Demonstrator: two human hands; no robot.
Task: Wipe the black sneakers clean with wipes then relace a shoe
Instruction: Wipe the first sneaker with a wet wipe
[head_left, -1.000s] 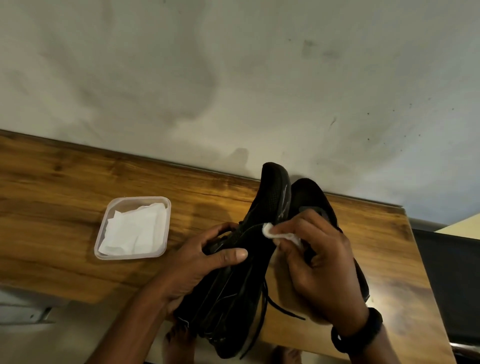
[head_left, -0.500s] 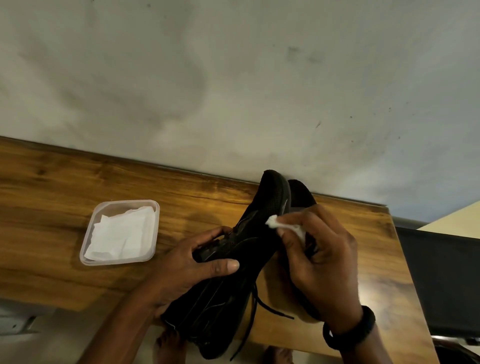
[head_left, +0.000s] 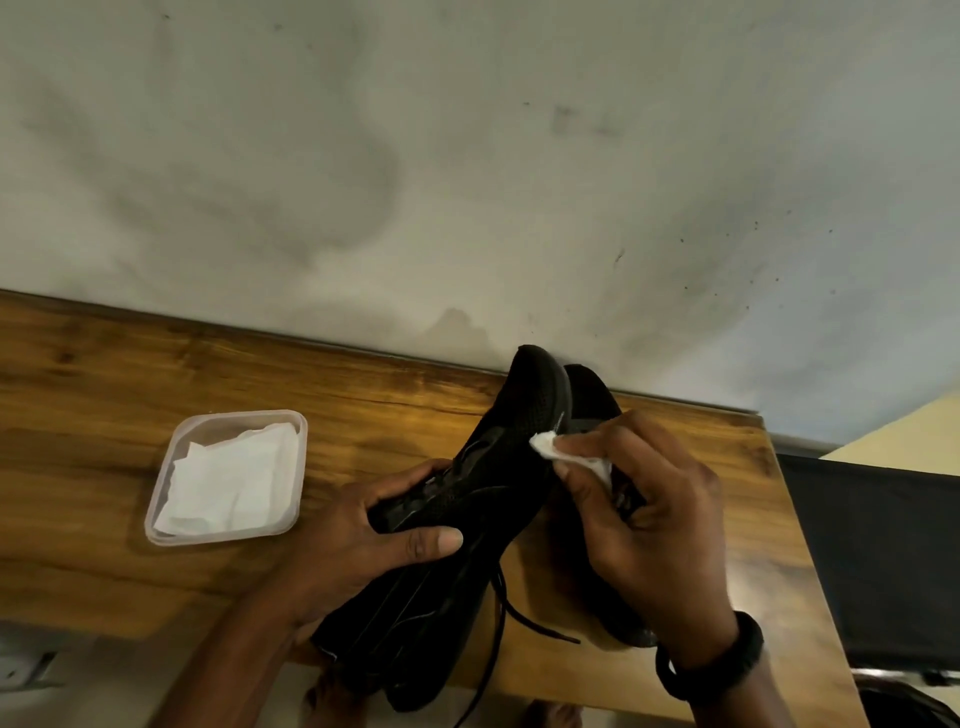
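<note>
Left hand (head_left: 363, 545) grips the sneaker (head_left: 493, 488) at mid-length, thumb across its near side. Right hand (head_left: 660, 525), wristband (head_left: 711, 660) at the wrist, pinches a crumpled wipe (head_left: 548, 448) and presses it to the sneaker's side near the toe. The sneaker is tilted over the table (head_left: 104, 415) edge, toe toward the wall (head_left: 467, 182), one lace (head_left: 504, 608) hanging loose. A second sneaker (head_left: 592, 400) lies just behind, partly hidden. Well to the left, a clear tub (head_left: 236, 415) holds wipes (head_left: 223, 483).
</note>
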